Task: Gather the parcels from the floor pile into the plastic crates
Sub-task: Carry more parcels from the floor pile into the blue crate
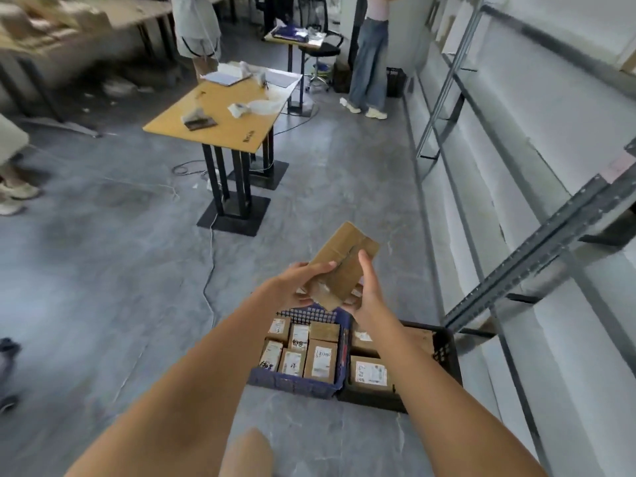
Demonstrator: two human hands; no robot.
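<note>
A flat brown cardboard parcel (pixel 344 261) is held in the air, tilted, above the crates. My left hand (pixel 296 282) grips its lower left edge with thumb on top. My right hand (pixel 366 289) holds its right side, thumb pressed against the face. Directly below stands a blue plastic crate (pixel 296 385) packed with several labelled brown boxes. Beside it on the right sits a black plastic crate (pixel 447 352) holding a few larger labelled parcels, partly hidden by my right forearm.
A wooden table (pixel 220 115) on black legs stands ahead on the grey floor, with a cable (pixel 210 270) trailing from it. Metal shelving (pixel 516 256) runs along the right wall. A person in jeans (pixel 368 63) stands at the back; someone's shoes (pixel 17 197) at far left.
</note>
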